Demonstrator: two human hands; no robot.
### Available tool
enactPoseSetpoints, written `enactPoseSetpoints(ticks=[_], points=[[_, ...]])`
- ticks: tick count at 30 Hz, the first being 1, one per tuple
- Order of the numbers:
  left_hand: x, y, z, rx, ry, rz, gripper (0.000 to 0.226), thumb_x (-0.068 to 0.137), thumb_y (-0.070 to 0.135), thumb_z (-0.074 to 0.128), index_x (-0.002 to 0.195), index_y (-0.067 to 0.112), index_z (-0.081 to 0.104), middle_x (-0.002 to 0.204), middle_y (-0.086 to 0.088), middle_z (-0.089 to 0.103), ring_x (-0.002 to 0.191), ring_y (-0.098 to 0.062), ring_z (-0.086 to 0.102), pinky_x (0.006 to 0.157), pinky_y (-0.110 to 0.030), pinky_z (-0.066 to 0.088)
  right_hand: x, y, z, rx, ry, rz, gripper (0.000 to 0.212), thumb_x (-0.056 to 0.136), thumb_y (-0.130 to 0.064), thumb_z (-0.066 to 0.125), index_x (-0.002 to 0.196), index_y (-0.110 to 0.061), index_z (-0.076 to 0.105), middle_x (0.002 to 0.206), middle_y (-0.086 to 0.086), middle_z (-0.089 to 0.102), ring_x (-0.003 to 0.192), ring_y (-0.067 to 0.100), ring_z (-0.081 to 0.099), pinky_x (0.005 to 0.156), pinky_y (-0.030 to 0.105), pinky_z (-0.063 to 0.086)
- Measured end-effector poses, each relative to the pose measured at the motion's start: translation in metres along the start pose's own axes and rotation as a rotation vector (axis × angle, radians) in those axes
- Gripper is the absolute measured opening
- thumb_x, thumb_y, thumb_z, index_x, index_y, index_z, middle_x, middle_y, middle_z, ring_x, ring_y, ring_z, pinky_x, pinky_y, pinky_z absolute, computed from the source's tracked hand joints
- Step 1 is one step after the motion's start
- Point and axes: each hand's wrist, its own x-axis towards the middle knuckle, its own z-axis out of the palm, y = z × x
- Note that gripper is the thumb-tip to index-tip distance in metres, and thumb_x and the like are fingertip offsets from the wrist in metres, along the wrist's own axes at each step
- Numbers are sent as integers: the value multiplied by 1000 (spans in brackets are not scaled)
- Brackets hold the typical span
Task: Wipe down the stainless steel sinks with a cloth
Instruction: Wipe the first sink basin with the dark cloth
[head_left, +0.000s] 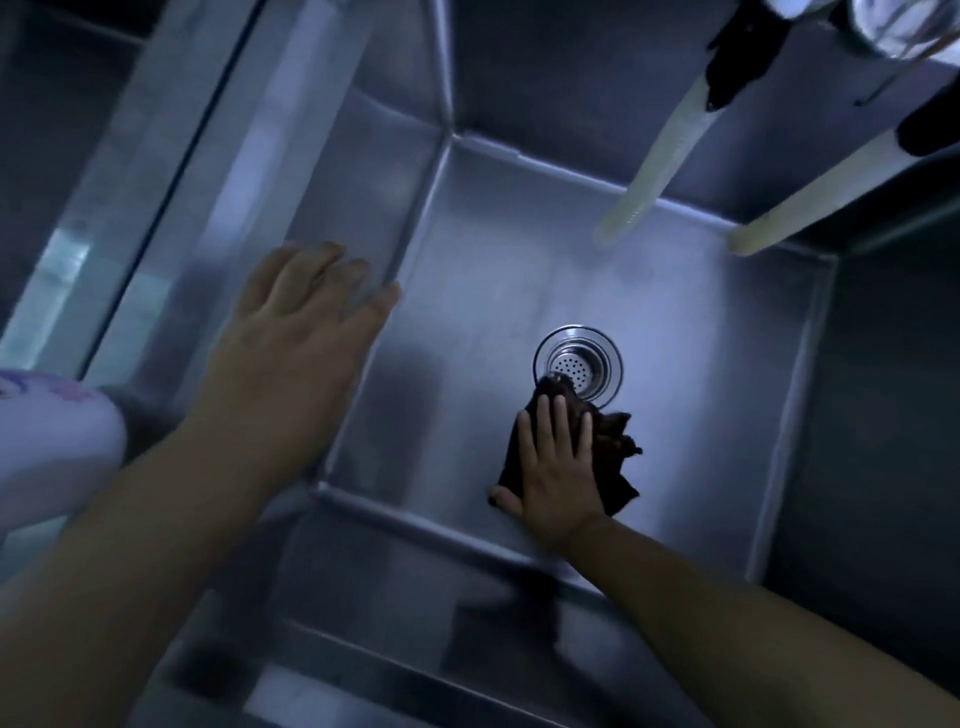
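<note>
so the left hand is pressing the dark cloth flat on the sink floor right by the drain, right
Not quite: the head view shows the right hand pressing the dark cloth flat on the sink floor right by the drain. The left hand hovers open near the left wall, holding nothing.

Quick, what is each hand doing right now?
Left hand: open, fingers straight, holding nothing, over the sink's left wall.
Right hand: open, flat fingers pressing the dark cloth beside the drain.

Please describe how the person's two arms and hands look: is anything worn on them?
Both forearms are bare, with no sleeves in view. The left hand and right hand wear no gloves. I see no rings, watch or bracelet, though the picture is dim.
</note>
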Motion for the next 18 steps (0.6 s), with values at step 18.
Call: enactPoseSetpoints(ticks=[18], points=[[-17,-24,22,60,-97,-128,34,90,15,32,86,7,65,117,-14,62,143,-26,22,116,-51,16,110,-143,-16,-1,128,-259,91,89,-66,21,148,0,1,156,26,-1,143,41,-9,114,59,-8]])
